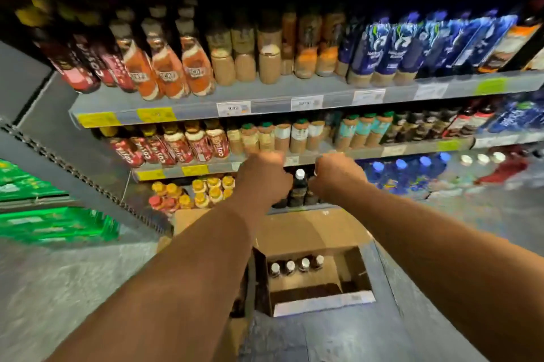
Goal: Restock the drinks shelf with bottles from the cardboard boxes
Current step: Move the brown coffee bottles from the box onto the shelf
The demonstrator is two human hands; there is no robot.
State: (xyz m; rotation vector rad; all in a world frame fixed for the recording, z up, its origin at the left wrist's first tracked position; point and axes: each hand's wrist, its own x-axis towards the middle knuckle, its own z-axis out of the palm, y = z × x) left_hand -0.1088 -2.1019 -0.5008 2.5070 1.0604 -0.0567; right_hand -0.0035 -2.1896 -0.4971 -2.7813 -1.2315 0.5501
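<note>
Bottle, dark, white-capped, stands between our left hand and right hand, close to both; both curled, what they hold we cannot tell.

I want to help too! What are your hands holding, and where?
Cannot tell for sure: the left hand and right hand curl among the dark white-capped bottles, but their backs hide any grip.

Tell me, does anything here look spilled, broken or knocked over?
Nothing stands out. The shelf bottles stand in tidy rows; their lean looks like lens distortion. The cardboard box is open, with four white-capped bottles upright inside. The left hand and right hand are at the dark bottles; no spill shows.
</note>
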